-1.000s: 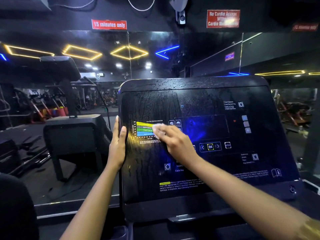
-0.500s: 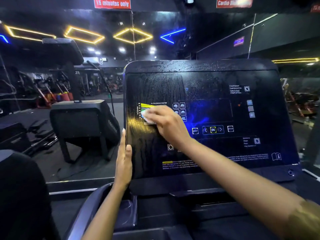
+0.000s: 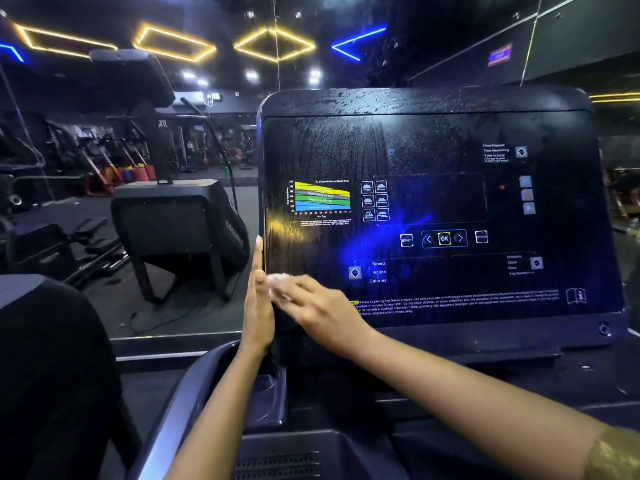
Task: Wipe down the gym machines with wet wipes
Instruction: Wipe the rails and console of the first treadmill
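**Wipe pressed at the console's lower left corner**

A large black machine console is seen tilted back, with its glossy face streaked and beaded with moisture. To its left a second black machine is seen, well apart.

Both forearms are reached forward from below. The left hand is held flat and upright, with the fingers straight and together. Its palm is laid against the console's left edge and nothing is held in it. The right hand is stretched across low on the panel with the palm down. Its fingers are extended almost straight, and the white wet wipe is pressed beneath the fingertips rather than clutched. The wipe lies at the panel's lower left corner, just beside the left hand, and is blurred. A gold cuff is worn on the right forearm.

On the panel "OK" is read between two arrows, with "RESET" to its left. "Speed", "Incline" and "Calories" are stacked beside a diamond button. A striped yellow, green and blue chart is headed "% of Your Maximum Heart Rate". "Time Elapsed" is read at upper right. The small print along the bottom is too fine to be read in full.
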{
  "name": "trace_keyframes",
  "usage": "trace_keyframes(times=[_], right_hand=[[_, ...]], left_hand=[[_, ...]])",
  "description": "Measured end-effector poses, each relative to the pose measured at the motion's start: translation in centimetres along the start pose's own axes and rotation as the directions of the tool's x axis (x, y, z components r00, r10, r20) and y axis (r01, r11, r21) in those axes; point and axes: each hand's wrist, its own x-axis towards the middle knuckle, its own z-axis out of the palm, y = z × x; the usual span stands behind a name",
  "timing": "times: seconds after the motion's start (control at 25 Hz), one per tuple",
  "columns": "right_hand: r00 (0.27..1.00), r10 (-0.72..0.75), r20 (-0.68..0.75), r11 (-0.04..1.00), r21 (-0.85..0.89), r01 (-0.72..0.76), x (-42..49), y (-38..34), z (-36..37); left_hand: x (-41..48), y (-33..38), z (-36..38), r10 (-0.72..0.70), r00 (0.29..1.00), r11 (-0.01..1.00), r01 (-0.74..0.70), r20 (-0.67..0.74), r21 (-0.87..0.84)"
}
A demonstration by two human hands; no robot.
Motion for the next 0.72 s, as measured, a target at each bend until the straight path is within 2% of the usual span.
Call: trace_keyframes(times=[0.24,0.32,0.4,0.48,0.56,0.72], right_hand=[[0.987,-0.141,0.077,0.98,0.15,0.128,-4.3,-0.4,-0.7],[0.998,-0.064,0.008,0.978,0.199,0.061,-2.3,1.9,-2.0],[0.989,0.111,-0.099,0.984,0.154,-0.094,1.4,5.6,-3.3],[0.964,0.225,-0.14,0.973,0.074,-0.216,4.5,8.4,-4.1],[0.964,0.237,-0.122,0.971,0.033,-0.235,4.6,8.8,-3.6],[0.988,0.145,-0.06,0.989,0.045,-0.143,0.3,5.8,-2.7]], left_hand=[[-0.6,1.5,0.3,0.057,0.998,0.997,-0.058,0.035,0.041],[-0.5,1.8,0.2,0.033,0.999,0.993,-0.036,0.03,0.112],[-0.5,2.0,0.2,0.013,1.0,0.987,-0.017,0.023,0.16],[-0.7,2.3,0.3,0.005,1.0,0.985,-0.009,0.022,0.175],[-0.8,2.4,0.3,0.019,1.0,0.984,-0.022,0.017,0.176],[-0.8,2.4,0.4,0.033,0.999,0.985,-0.034,0.008,0.168]])
